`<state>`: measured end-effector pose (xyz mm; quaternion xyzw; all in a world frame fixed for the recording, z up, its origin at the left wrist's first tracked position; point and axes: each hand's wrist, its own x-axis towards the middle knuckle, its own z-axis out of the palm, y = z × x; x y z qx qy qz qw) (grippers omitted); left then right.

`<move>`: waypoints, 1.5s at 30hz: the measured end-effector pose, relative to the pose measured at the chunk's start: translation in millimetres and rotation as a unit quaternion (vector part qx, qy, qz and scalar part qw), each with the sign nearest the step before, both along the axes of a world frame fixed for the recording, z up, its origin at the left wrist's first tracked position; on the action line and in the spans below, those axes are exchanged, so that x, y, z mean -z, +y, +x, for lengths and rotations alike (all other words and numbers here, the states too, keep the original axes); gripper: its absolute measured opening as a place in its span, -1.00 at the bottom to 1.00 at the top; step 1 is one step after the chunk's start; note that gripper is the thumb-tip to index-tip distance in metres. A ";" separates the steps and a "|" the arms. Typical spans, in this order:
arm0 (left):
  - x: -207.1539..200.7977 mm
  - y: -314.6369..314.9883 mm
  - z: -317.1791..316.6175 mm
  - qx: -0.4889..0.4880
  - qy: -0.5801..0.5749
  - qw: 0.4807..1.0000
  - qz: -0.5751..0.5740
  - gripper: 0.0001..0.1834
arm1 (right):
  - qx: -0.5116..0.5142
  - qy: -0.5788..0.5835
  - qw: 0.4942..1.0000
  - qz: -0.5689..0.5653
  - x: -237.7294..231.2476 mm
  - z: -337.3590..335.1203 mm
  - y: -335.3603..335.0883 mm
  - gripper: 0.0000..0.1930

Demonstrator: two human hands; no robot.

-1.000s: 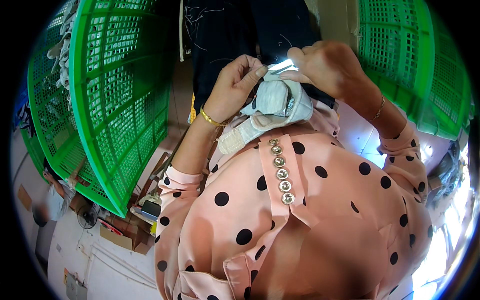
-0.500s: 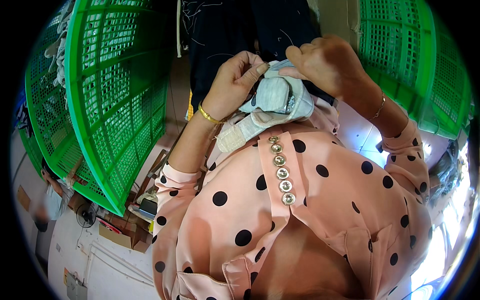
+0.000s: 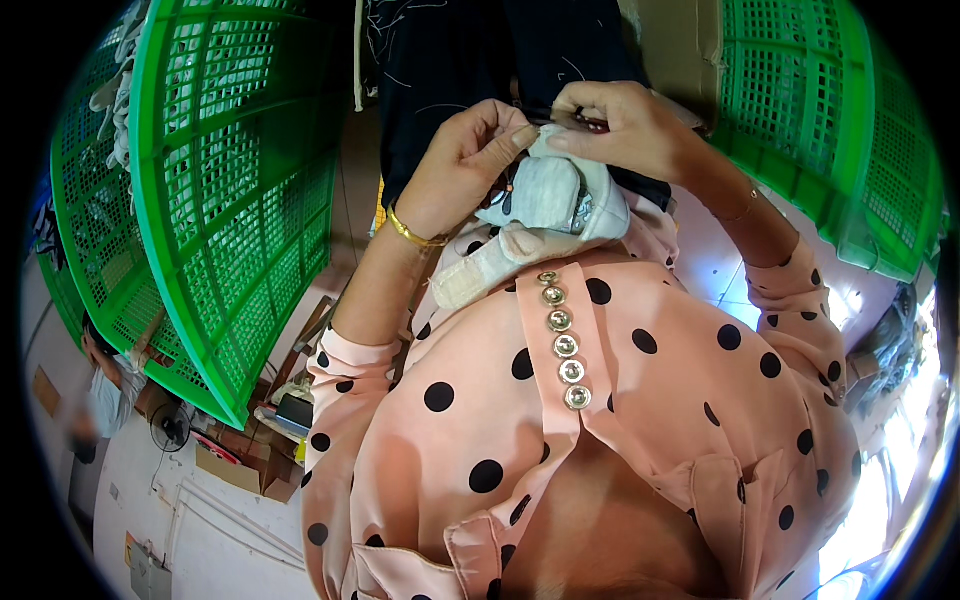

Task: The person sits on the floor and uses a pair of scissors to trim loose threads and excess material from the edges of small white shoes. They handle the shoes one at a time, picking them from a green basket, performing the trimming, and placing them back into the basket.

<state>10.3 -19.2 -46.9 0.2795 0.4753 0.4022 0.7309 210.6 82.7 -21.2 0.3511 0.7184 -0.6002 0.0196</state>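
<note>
On my lap lies a pale grey cloth piece (image 3: 590,225) with a rounded flap (image 3: 545,190) in its middle and a whitish strap (image 3: 470,280) reaching toward my left forearm. The thumb and fingers of my left hand (image 3: 475,150) are pinched together at its far edge. Opposite, my right hand (image 3: 620,130) pinches the same far edge between thumb and curled forefinger. A small dark thing with an orange spot (image 3: 508,190) shows beside my left fingers; its kind is unclear. Some shiny printed material peeks out under the flap.
Tall green plastic crates (image 3: 235,200) stand at my left, with grey cloth pieces (image 3: 120,110) in one behind. More green crates (image 3: 790,120) and a cardboard box (image 3: 675,50) are at my right. At the far left are a person (image 3: 110,390) and a small fan (image 3: 172,428).
My right hand has turned and lowered, its fingers now closer to my left hand at the cloth's edge. The strap has shifted slightly, and the dark thing shows more. My left hand stays nearly still.
</note>
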 end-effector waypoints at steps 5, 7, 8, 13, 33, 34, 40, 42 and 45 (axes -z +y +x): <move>-10.5 -0.5 -2.8 -0.159 -0.040 0.986 -0.007 -0.89 | 0.052 0.043 0.994 -0.083 7.1 2.4 -7.5 -0.69; 0.0 0.7 -13.5 -0.170 0.135 0.969 0.114 -0.88 | 0.060 0.026 0.993 -0.097 2.6 3.3 -11.0 -0.69; -0.2 0.3 -15.5 -0.158 0.214 0.955 0.132 -0.88 | 0.065 0.018 0.992 -0.104 0.9 3.8 -12.1 -0.66; -27.3 -4.8 -4.0 -0.018 0.305 0.928 0.212 -0.63 | 0.064 0.038 0.994 -0.074 -0.7 2.8 -12.4 -0.69; -18.4 13.4 24.3 0.067 0.600 0.632 0.486 -0.84 | 0.100 0.007 0.986 0.136 5.5 3.6 -25.1 -0.80; -15.0 13.2 24.6 0.061 0.592 0.632 0.495 -0.85 | 0.110 0.000 0.986 0.125 3.1 4.7 -27.3 -0.80; -17.3 15.6 24.3 0.058 0.558 0.705 0.434 -0.82 | 0.148 0.025 0.980 0.131 4.6 3.2 -31.2 -0.79; -14.5 24.6 27.5 0.070 0.525 0.732 0.429 -0.85 | 0.189 0.025 0.973 0.133 3.3 8.2 -32.1 -0.77; -15.0 24.8 27.3 0.078 0.508 0.751 0.414 -0.86 | 0.247 0.046 0.961 0.115 6.5 8.3 -40.9 -0.81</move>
